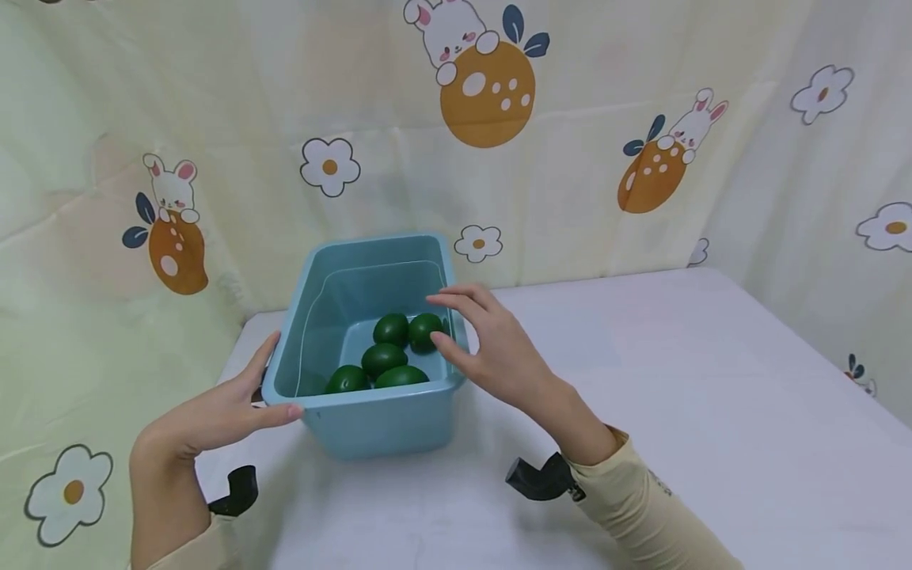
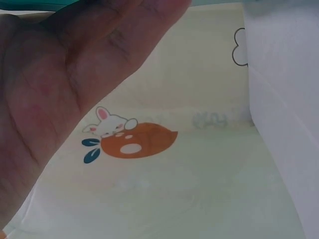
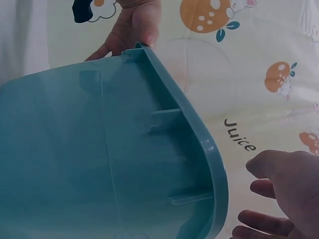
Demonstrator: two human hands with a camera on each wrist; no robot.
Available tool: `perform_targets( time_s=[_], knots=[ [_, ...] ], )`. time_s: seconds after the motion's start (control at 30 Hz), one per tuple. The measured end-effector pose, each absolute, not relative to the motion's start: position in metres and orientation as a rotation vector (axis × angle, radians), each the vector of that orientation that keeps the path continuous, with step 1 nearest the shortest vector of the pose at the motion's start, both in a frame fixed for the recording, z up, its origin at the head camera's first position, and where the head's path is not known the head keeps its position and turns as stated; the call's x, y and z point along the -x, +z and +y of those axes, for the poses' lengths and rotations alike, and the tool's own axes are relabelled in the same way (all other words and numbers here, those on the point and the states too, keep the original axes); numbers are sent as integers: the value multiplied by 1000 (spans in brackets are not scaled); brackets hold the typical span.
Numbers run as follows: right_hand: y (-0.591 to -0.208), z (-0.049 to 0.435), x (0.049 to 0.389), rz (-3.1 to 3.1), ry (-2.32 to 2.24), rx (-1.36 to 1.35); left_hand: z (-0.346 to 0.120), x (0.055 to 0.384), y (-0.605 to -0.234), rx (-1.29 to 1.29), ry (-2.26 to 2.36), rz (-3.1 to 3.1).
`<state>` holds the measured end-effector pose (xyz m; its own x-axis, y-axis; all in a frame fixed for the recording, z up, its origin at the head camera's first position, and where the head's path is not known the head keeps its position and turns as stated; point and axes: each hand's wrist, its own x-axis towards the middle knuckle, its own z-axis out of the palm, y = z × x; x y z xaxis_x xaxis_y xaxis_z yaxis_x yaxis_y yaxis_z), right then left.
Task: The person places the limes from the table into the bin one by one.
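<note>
A light blue plastic bin [image 1: 381,427] stands on the white table, its long side running away from me. Several smooth, dark green avocados [image 1: 385,360] lie loose inside, mostly toward the near end. My left hand [image 1: 217,408] holds the near left corner, thumb along the front rim and fingers against the outer side. Over the right rim hovers my right hand [image 1: 495,348], fingers spread and relaxed, thumb overlapping the rearmost right avocado [image 1: 423,332] in the head view. The right wrist view shows this hand [image 3: 289,189] apart from the bin's rim [image 3: 212,149].
White tabletop [image 1: 641,380] extends to the right of the bin. A curtain [image 1: 570,198] printed with rabbits, oranges and flowers hangs close behind the bin and along both sides. A black wrist mount [image 1: 537,479] juts from the right sleeve [image 1: 641,491].
</note>
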<state>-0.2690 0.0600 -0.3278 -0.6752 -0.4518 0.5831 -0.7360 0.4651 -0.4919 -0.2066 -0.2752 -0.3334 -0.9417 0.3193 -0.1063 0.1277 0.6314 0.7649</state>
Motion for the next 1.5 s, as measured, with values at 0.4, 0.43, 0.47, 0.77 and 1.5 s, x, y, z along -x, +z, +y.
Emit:
perform_targets(
  time_s=[0.4,0.43,0.47,0.77,1.5],
  knots=[
    [-325,68,267,-2325,1047,-986,-271,206,-329,-356,1187,2619],
    [-324,68,267,-2324,1045,-987,-271,205,-328,-346,1176,2627],
    [-324,69,267,-2323,1045,-987,-270,205,-327,-333,1162,2636],
    [-323,72,265,-2365,1019,-983,-269,195,-317,-218,1079,2648],
    [-311,80,258,-2310,880,-949,-248,160,-281,-76,650,3255]
  ],
)
